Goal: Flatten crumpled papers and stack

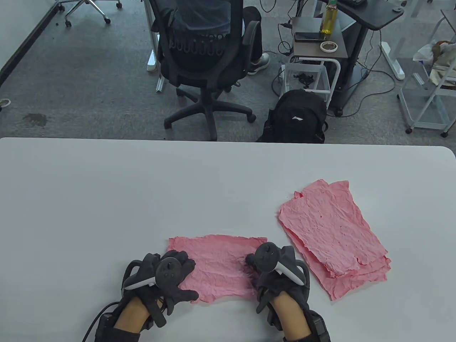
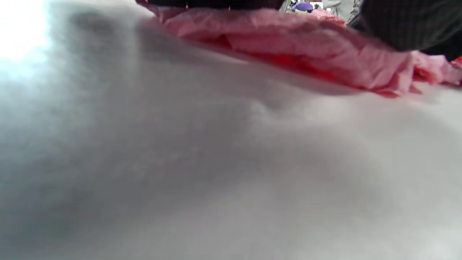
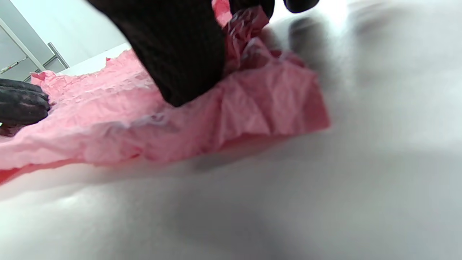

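Observation:
A wrinkled pink sheet (image 1: pixel 217 267) lies spread flat on the white table (image 1: pixel 142 199) near its front edge. My left hand (image 1: pixel 185 276) rests on the sheet's left edge with the fingers spread. My right hand (image 1: pixel 254 265) is at the sheet's right edge. In the right wrist view the thumb (image 3: pixel 180 54) presses on the sheet (image 3: pixel 216 119), and the edge is bunched up between the thumb and the fingertips (image 3: pixel 299 4). The left wrist view shows the sheet's raised near edge (image 2: pixel 288 39). A stack of flattened pink sheets (image 1: pixel 335 238) lies to the right.
Beyond the table's far edge stand an office chair (image 1: pixel 203 53), a black backpack (image 1: pixel 297 115) and a small cart (image 1: pixel 317 46). The table's left half and far side are bare white surface.

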`<state>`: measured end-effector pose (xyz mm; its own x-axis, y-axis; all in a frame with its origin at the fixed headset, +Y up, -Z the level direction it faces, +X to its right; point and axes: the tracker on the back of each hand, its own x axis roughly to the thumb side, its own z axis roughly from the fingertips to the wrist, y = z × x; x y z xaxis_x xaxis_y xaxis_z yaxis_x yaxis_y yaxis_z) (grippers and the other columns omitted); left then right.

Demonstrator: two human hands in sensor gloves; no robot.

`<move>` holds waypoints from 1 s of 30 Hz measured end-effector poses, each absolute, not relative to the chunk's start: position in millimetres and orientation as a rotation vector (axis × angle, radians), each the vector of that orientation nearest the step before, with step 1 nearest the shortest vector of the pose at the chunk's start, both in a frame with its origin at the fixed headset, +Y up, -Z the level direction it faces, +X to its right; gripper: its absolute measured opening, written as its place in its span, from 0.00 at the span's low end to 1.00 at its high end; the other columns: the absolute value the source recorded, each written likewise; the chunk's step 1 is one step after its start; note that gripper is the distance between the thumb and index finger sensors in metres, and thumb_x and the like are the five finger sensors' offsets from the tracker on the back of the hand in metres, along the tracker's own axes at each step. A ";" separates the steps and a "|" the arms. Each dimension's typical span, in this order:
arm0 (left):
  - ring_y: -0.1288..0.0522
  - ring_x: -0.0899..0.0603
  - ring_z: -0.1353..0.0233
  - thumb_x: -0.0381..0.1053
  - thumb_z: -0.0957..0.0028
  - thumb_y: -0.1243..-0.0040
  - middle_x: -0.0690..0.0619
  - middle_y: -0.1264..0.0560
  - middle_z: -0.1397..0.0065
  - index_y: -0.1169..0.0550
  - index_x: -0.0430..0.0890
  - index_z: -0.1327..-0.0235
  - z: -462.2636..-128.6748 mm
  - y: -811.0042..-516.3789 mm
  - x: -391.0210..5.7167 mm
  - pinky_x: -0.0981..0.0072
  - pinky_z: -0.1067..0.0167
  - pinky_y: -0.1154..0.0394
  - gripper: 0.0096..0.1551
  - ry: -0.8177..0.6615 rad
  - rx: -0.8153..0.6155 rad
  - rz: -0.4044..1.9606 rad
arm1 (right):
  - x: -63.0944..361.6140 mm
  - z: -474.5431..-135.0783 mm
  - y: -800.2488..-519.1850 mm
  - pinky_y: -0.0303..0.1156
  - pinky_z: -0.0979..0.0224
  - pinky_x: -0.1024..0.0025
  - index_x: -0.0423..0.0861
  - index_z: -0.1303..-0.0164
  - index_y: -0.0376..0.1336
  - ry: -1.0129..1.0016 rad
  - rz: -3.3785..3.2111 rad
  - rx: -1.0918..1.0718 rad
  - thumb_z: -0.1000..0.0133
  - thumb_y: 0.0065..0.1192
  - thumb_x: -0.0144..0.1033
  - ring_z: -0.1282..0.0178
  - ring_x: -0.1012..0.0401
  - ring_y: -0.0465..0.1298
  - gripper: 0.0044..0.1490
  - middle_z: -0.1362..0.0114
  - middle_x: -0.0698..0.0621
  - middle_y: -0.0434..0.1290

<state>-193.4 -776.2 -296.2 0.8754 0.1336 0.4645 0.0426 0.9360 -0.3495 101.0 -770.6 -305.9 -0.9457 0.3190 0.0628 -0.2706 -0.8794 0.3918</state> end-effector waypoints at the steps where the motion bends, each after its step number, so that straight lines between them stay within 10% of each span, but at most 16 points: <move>1: 0.46 0.36 0.12 0.85 0.57 0.45 0.51 0.46 0.13 0.36 0.54 0.18 -295.3 -776.3 -190.6 0.27 0.24 0.48 0.57 -0.488 -0.343 0.042 | 98.6 -304.7 -769.6 0.40 0.28 0.27 0.52 0.23 0.54 0.532 2.788 0.201 0.48 0.71 0.33 0.19 0.34 0.42 0.43 0.15 0.39 0.44; 11: 0.35 0.33 0.18 0.71 0.48 0.43 0.47 0.37 0.18 0.28 0.52 0.26 -291.9 -771.7 -172.8 0.31 0.26 0.41 0.41 -0.434 -0.219 -0.042 | 21.7 -283.5 -763.3 0.54 0.30 0.31 0.50 0.27 0.62 0.308 2.800 0.861 0.48 0.68 0.29 0.22 0.35 0.56 0.35 0.18 0.37 0.55; 25: 0.61 0.39 0.11 0.73 0.57 0.34 0.53 0.60 0.14 0.49 0.57 0.16 -299.2 -781.5 -192.7 0.29 0.23 0.56 0.61 -0.426 -0.559 0.074 | 87.4 -307.2 -774.9 0.49 0.25 0.41 0.51 0.24 0.54 0.604 2.703 0.344 0.49 0.68 0.26 0.18 0.40 0.44 0.42 0.16 0.41 0.45; 30: 0.53 0.39 0.11 0.68 0.47 0.46 0.53 0.53 0.13 0.41 0.59 0.17 -297.5 -778.2 -199.3 0.29 0.23 0.51 0.44 -0.432 -0.457 0.073 | 109.7 -310.3 -773.0 0.49 0.26 0.36 0.50 0.24 0.54 0.540 2.759 0.163 0.49 0.68 0.27 0.19 0.38 0.45 0.42 0.17 0.40 0.46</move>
<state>-199.3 -778.2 -297.5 0.9071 0.1636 0.3877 0.0275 0.8963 -0.4425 109.7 -773.0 -310.3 -0.9410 0.3346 0.0494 -0.2913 -0.8760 0.3844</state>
